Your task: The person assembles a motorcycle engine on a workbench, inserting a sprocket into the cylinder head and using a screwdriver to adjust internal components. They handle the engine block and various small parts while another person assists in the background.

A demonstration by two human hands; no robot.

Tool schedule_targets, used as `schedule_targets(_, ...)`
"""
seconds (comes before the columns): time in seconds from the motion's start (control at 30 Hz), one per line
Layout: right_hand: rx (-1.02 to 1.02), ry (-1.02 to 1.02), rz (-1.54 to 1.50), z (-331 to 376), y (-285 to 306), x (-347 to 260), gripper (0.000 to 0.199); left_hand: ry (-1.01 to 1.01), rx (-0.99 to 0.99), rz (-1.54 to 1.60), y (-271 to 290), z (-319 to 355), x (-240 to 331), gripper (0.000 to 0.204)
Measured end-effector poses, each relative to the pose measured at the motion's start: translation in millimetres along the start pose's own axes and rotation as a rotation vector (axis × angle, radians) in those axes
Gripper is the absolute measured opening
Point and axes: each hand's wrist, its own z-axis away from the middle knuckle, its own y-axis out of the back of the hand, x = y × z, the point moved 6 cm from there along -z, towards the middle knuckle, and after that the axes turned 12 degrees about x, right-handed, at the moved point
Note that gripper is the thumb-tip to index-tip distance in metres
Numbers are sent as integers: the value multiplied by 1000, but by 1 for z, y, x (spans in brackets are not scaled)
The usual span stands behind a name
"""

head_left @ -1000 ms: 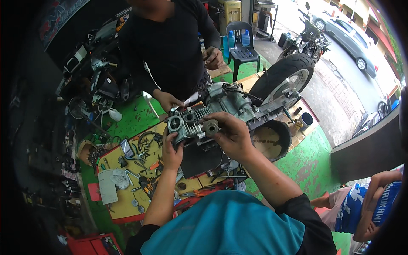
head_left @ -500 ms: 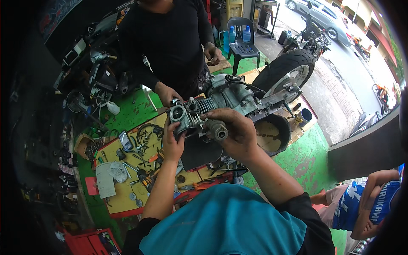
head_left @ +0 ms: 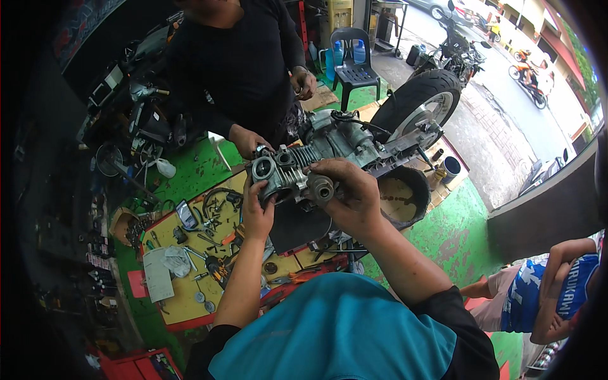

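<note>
A grey motorcycle engine (head_left: 339,140) lies on the workbench with its finned cylinder head (head_left: 276,180) toward me. My left hand (head_left: 259,212) grips the near left side of the head, thumb and fingers around its edge, close to a round opening. In my right hand (head_left: 351,193) is a grey metal part with a round bored end (head_left: 322,189), held against or just beside the head's right side; whether it touches is hidden. Across the bench, a co-worker's hand (head_left: 251,142) rests at the far side of the head.
Loose tools and small parts cover the yellow bench top (head_left: 182,296). A black basin (head_left: 425,196) stands below the engine, right of my hand. Behind are a rear wheel (head_left: 423,98) and a black chair (head_left: 356,73). Another person (head_left: 551,285) stands at the right with crossed arms.
The view has shifted slightly. Both my hands keep their holds on the head and the metal part. In the street, the silver car has moved away and a rider on an orange motorbike appears.
</note>
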Motion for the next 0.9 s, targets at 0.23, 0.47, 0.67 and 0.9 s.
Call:
schedule_targets(0.23, 39, -45, 163, 6, 6, -12, 42, -18, -2, -20, 2, -3, 5, 51)
schedule_targets(0.47, 82, 24, 244, 14, 8, -17, 43, -103, 24, -45, 6, -9, 16, 49)
schedule_targets(0.67, 104, 43, 290, 19, 12, -31, 45, -68, 10, -44, 5, -6, 10, 47)
schedule_targets(0.9, 103, 67, 323, 22, 15, -39, 44, -98, -14, -66, 6, -9, 10, 49)
